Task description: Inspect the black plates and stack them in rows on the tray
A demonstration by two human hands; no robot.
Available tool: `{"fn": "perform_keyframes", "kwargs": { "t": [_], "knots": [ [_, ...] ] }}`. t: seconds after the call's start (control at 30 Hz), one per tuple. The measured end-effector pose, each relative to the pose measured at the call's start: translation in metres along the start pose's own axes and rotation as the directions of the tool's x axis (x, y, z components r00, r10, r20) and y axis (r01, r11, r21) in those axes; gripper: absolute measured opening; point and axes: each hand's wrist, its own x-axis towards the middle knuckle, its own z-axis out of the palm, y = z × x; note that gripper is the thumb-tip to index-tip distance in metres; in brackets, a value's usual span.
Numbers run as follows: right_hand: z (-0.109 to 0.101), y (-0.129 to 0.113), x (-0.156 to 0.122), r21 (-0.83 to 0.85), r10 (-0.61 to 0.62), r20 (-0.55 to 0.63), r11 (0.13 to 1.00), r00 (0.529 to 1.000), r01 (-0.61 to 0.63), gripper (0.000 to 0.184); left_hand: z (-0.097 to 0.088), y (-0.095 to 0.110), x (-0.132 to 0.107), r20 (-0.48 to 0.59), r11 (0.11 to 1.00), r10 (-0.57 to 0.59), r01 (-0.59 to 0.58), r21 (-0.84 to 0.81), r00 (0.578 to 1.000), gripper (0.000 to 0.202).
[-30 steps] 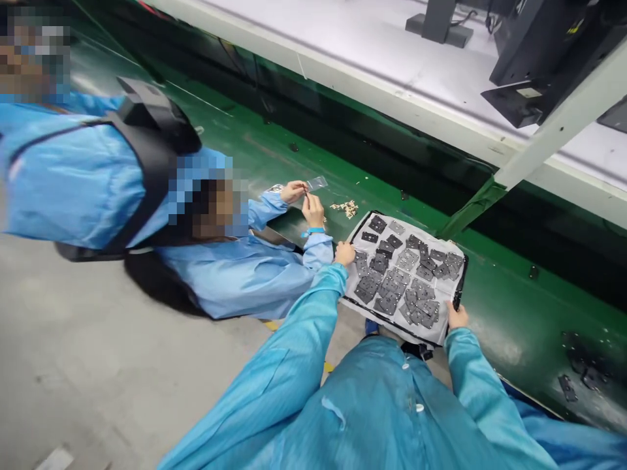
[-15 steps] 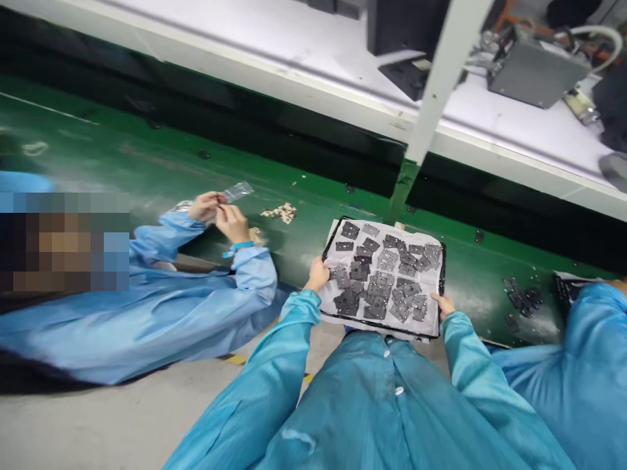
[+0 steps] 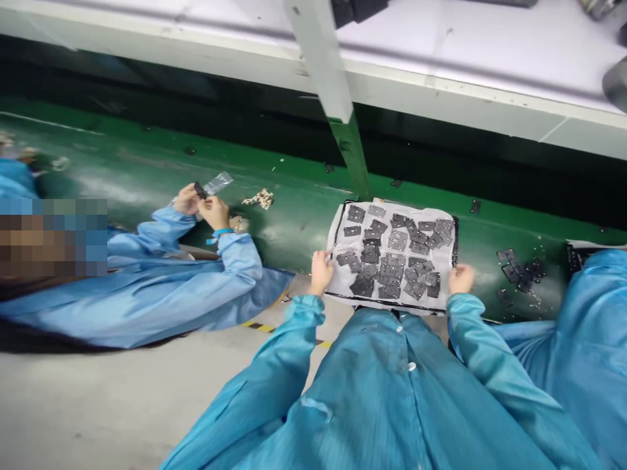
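Observation:
A shallow tray [image 3: 456, 238] with a black rim is in front of my body at the near edge of the green bench. White lining [image 3: 335, 232] covers its inside and hangs over the left rim. Small dark rectangular plates with holes [image 3: 392, 267] lie on the lining in loose groups, some overlapping. My left hand [image 3: 321, 273] is closed at the tray's left edge, fingertips against the lining and rim. On the opposite side, my right hand [image 3: 461, 279] is closed at the right edge, its fingers partly blurred.
At the left, a co-worker's hands [image 3: 203, 205] hold a small dark piece and a clear bag [image 3: 219, 183]. Pale small parts [image 3: 262, 198] are heaped on the green bench [image 3: 289, 228]. More dark plates [image 3: 520, 271] lie right, beside another person's sleeve [image 3: 595, 313]. A post [image 3: 349, 143] rises behind the tray.
My view has shifted, so the post now appears farther left. Both hands remain at the tray's edges; my right hand has shifted its hold. The co-worker's dark piece shows more clearly.

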Motion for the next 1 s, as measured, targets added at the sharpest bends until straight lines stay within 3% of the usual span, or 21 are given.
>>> {"fn": "perform_keyframes", "kwargs": {
  "t": [0.07, 0.13, 0.2, 0.27, 0.33, 0.47, 0.63, 0.8, 0.9, 1.0],
  "knots": [
    [0.037, -0.022, -0.009, 0.002, -0.102, -0.003, 0.995, 0.995, 0.102, 0.017, -0.002, 0.006, -0.029, 0.100, 0.999, 0.041, -0.041, -0.001, 0.994, 0.025],
    [0.084, -0.049, -0.019, 0.002, -0.244, 0.123, 0.969, 0.962, 0.246, 0.013, 0.007, 0.013, -0.058, 0.195, 0.996, 0.083, -0.084, -0.004, 0.977, 0.027],
    [0.127, -0.074, -0.028, -0.012, -0.342, 0.247, 0.935, 0.907, 0.355, 0.021, 0.025, 0.020, -0.078, 0.261, 0.993, 0.111, -0.115, 0.001, 0.959, 0.036],
    [0.159, -0.091, -0.035, -0.056, -0.377, 0.332, 0.907, 0.865, 0.417, 0.031, 0.041, 0.024, -0.085, 0.319, 0.991, 0.120, -0.131, 0.015, 0.940, 0.036],
    [0.178, -0.100, -0.036, -0.117, -0.378, 0.392, 0.884, 0.839, 0.453, 0.034, 0.050, 0.022, -0.080, 0.369, 0.991, 0.112, -0.131, 0.027, 0.923, 0.025],
    [0.191, -0.106, -0.027, -0.231, -0.342, 0.479, 0.840, 0.809, 0.492, 0.025, 0.043, 0.010, -0.054, 0.463, 0.989, 0.132, -0.151, 0.003, 0.877, 0.005],
    [0.199, -0.108, -0.025, -0.336, -0.249, 0.495, 0.829, 0.832, 0.447, 0.029, 0.032, 0.002, -0.046, 0.555, 0.978, 0.201, -0.201, -0.061, 0.807, 0.018],
    [0.201, -0.117, -0.033, -0.335, -0.185, 0.433, 0.876, 0.882, 0.348, 0.034, 0.032, 0.014, -0.055, 0.558, 0.968, 0.237, -0.239, -0.071, 0.795, 0.028],
    [0.195, -0.124, -0.032, -0.276, -0.151, 0.381, 0.923, 0.912, 0.268, 0.023, 0.028, 0.024, -0.053, 0.568, 0.970, 0.234, -0.230, -0.080, 0.789, 0.017],
    [0.176, -0.136, -0.032, -0.175, -0.106, 0.314, 0.970, 0.944, 0.167, 0.013, 0.012, 0.033, -0.043, 0.560, 0.974, 0.223, -0.210, -0.089, 0.798, 0.015]
  ]
}}
